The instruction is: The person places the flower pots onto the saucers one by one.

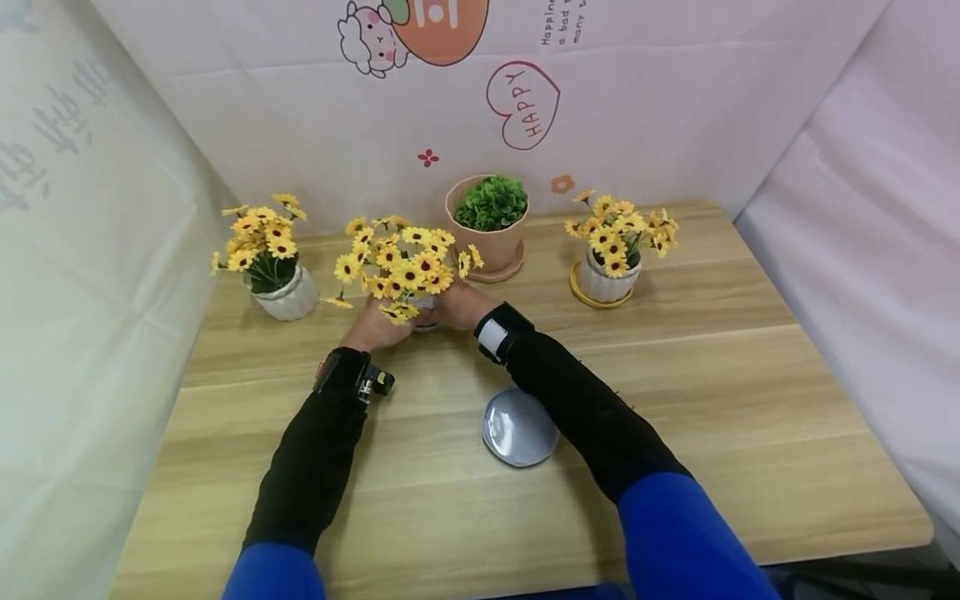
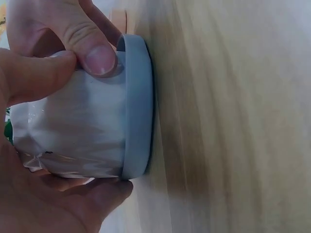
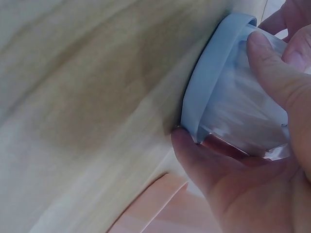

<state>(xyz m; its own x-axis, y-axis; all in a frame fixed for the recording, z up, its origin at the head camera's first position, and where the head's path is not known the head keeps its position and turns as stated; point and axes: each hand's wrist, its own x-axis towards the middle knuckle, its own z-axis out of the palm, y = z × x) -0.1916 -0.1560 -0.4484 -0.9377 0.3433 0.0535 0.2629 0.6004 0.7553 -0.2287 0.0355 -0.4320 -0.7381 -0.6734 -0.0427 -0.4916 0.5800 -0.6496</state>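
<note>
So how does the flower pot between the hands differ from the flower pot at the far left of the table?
The held pot is gripped by the left hand and the right hand; the left pot is untouched. The held pot sits in a grey-blue saucer; the left pot seems to stand on the bare table. The held pot stands nearer the person. Both are white and carry yellow flowers.

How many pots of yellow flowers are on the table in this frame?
3: one at the left edge, one in the middle held by the left hand and the right hand, and one on the right on a yellow saucer. None looks hidden.
</note>
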